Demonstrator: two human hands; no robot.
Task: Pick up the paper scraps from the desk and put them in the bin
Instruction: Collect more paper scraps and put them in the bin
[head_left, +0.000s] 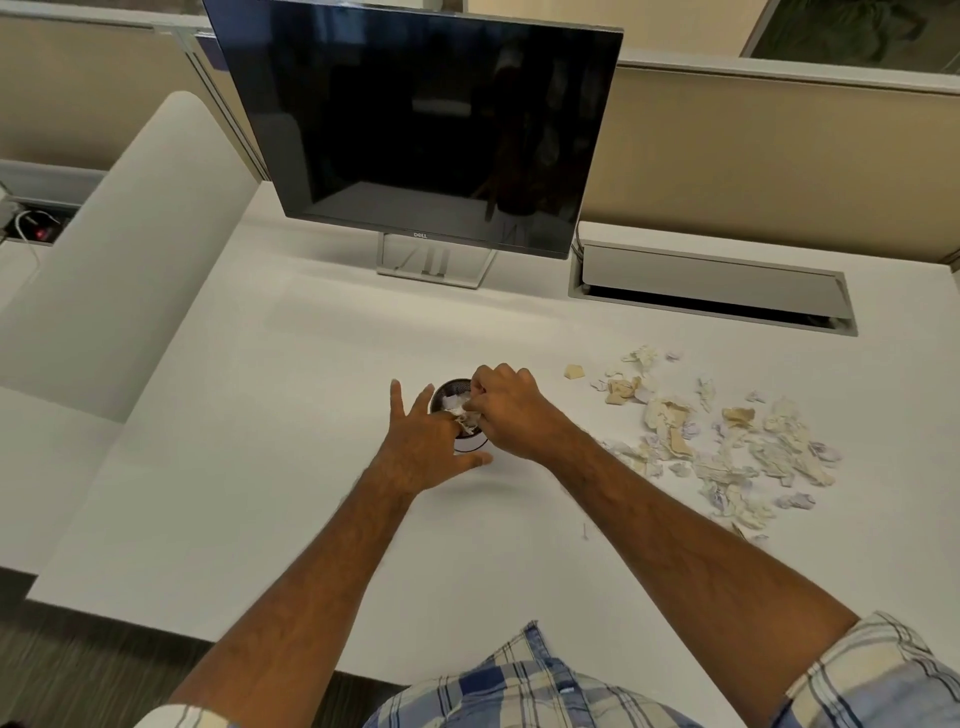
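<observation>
paper scraps (727, 447) being left heaped on worktop (311, 415) beside right hand (511, 415) | some being pinched over bin (457, 395) | left hand (423, 441) spread, steadying bin | release advised only inside rim

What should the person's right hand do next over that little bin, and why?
Probably let go: the right hand pinches paper scraps right over the bin, which the left hand steadies. Many scraps in the pile remain on the desk.
</observation>
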